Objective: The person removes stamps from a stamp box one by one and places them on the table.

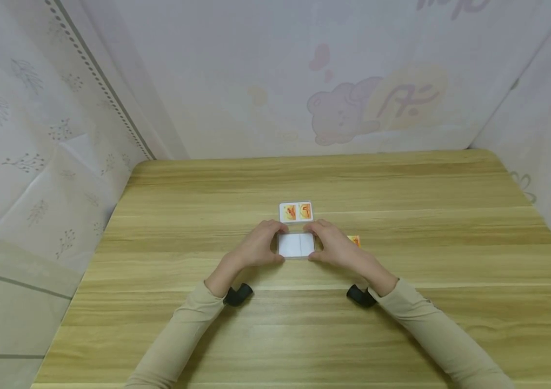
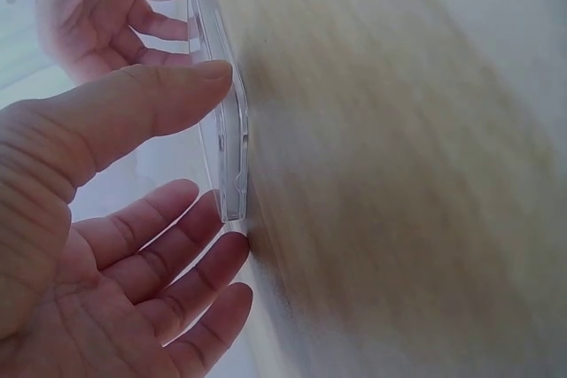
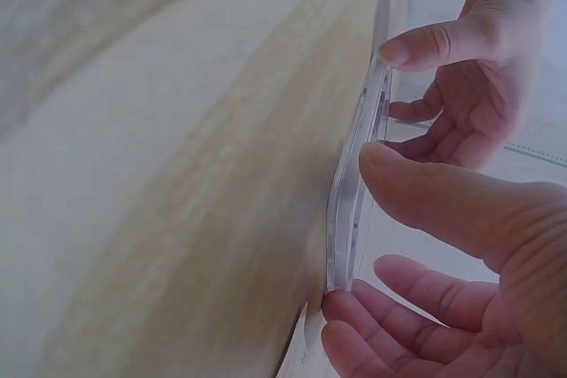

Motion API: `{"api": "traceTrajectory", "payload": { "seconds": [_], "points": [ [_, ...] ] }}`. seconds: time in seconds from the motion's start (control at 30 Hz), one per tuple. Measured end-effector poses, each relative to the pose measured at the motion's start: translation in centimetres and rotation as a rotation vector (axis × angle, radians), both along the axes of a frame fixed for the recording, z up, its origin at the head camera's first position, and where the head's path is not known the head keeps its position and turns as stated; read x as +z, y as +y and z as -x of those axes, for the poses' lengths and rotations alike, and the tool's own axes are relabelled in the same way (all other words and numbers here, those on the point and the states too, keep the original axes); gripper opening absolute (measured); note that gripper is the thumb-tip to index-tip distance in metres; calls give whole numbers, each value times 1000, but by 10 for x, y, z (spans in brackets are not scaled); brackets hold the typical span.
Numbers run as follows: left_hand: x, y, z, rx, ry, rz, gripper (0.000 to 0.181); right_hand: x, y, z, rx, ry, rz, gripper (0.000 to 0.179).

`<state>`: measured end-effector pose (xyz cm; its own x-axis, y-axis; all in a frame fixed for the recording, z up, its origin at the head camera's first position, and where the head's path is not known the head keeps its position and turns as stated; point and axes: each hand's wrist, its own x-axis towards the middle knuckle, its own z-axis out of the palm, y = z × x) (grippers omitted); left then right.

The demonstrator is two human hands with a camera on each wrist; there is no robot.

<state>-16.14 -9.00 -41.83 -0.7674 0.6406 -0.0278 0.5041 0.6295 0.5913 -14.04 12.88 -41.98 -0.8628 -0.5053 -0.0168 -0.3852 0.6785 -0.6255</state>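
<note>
A flat white rectangular case (image 1: 290,246) with clear plastic edges lies on the table, a line dividing its top in two. My left hand (image 1: 259,244) holds its left end, thumb at the near corner and fingers toward the far one. At the other end, my right hand (image 1: 332,246) holds it the same way. Both wrist views show the clear edge of the case (image 2: 232,143) from the side, close to the wood. Just beyond it lies a white-bordered rectangular piece (image 1: 296,212) with two orange pictures.
A small orange printed piece (image 1: 354,240) lies beyond my right hand, partly hidden by it. The wood-grain table (image 1: 294,335) reaches back to a printed curtain (image 1: 236,81). Black wrist mounts (image 1: 239,294) stick out from both sleeves.
</note>
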Motion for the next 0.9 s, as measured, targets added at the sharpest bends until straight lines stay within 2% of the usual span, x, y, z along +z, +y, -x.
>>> {"api": "traceTrajectory", "payload": {
  "seconds": [0.57, 0.73, 0.9],
  "points": [
    [2, 1, 0, 2, -8, 5, 56, 0, 1, 0, 5, -1, 3, 57],
    [2, -2, 4, 37, -14, -74, 50, 0, 3, 2, -26, 15, 9, 54],
    [6, -3, 13, 96, 44, -170, 41, 4, 8, 8, -56, 24, 15, 53]
  ]
}}
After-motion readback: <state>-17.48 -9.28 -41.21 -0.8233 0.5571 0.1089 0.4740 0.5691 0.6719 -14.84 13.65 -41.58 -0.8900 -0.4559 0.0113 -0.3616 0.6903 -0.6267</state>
